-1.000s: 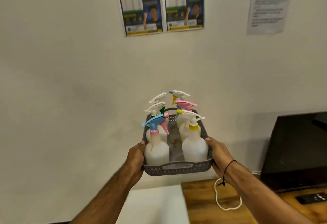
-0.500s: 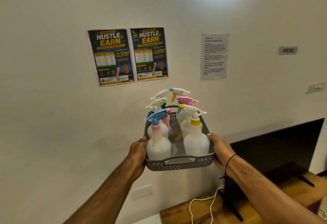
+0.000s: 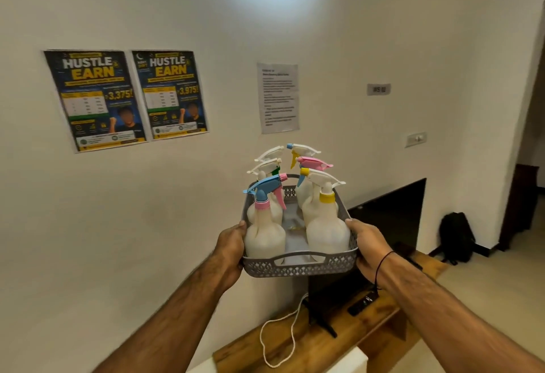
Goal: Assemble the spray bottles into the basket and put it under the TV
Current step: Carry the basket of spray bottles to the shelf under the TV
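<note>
Head view: six spray bottles [image 3: 323,226] upright in one basket [image 3: 299,266].

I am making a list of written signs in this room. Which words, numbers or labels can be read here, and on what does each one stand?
"HUSTLE & EARN", "3,375!": left poster on the wall.
"HUSTLE & EARN", "3,975!": right poster beside it.
White printed sheet: too small and blurred to read.
Small grey wall plate: characters too blurred to read.
Smaller print on both posters: not readable.
Spray bottles and basket: no text visible.
</note>
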